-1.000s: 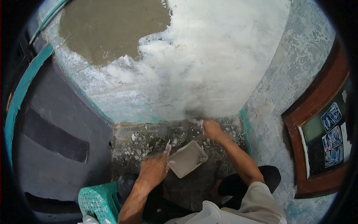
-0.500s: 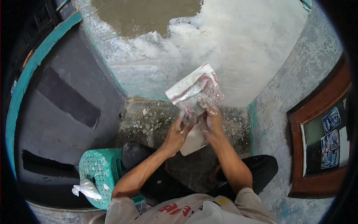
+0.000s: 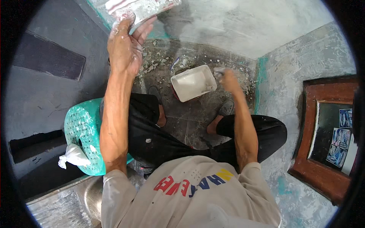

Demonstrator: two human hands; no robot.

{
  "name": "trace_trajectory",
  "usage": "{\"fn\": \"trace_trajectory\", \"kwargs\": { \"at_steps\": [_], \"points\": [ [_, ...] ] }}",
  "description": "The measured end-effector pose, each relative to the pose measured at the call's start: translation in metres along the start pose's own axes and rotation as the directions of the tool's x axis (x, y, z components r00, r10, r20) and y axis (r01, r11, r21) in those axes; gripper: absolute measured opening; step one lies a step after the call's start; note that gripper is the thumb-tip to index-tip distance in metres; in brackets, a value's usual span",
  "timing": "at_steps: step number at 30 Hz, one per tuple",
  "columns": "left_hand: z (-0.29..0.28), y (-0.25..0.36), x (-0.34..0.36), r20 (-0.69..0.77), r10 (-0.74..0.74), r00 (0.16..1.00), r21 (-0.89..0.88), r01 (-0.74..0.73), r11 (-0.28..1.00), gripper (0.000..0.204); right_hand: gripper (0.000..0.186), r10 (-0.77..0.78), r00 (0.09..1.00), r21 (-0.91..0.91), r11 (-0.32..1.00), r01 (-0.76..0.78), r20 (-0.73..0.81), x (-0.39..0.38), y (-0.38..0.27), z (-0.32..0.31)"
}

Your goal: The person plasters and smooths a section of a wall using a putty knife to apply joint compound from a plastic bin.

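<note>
My left hand is raised at the upper left, closed on a flat white board with red edging and smears of plaster. The thumb presses its near face, some fingers stretch out past its lower edge, and its far part is cut off by the frame. Blurred by motion, my right hand is closed beside the right rim of a white rectangular tub on the floor. Something small and greyish shows at its fingertips, too smeared to name. Whitish residue lines the tub.
Plaster crumbs litter the floor by the pale coated wall. A green plastic stool with a knotted white bag stands at my left. On the right wall is a brown wooden frame. My knees spread on both sides.
My hands have parted: the left has lifted the board up and left, the right has let go of it and moved down beside the tub. My view has tilted down, showing the tub whole.
</note>
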State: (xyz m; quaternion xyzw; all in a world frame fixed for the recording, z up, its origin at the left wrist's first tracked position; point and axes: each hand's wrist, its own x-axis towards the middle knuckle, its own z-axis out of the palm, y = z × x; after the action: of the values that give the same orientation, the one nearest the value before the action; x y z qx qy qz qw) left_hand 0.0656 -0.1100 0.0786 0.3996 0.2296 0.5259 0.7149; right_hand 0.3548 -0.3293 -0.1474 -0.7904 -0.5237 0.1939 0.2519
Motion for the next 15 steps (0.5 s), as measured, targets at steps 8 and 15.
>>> {"fn": "trace_trajectory", "kwargs": {
  "at_steps": [8, 15],
  "points": [
    [-0.019, -0.011, -0.013, -0.126, -0.071, 0.989, -0.134, 0.054, 0.989, 0.033, 0.022, -0.158, 0.981, -0.743, 0.642, 0.187, 0.11, -0.008, 0.008, 0.118],
    [-0.028, -0.002, -0.012, -0.144, -0.081, 0.986, -0.155, 0.058, 0.986, 0.027, 0.02, -0.003, 0.979, -0.723, 0.674, 0.153, 0.204, 0.018, 0.007, 0.128]
  ]
}}
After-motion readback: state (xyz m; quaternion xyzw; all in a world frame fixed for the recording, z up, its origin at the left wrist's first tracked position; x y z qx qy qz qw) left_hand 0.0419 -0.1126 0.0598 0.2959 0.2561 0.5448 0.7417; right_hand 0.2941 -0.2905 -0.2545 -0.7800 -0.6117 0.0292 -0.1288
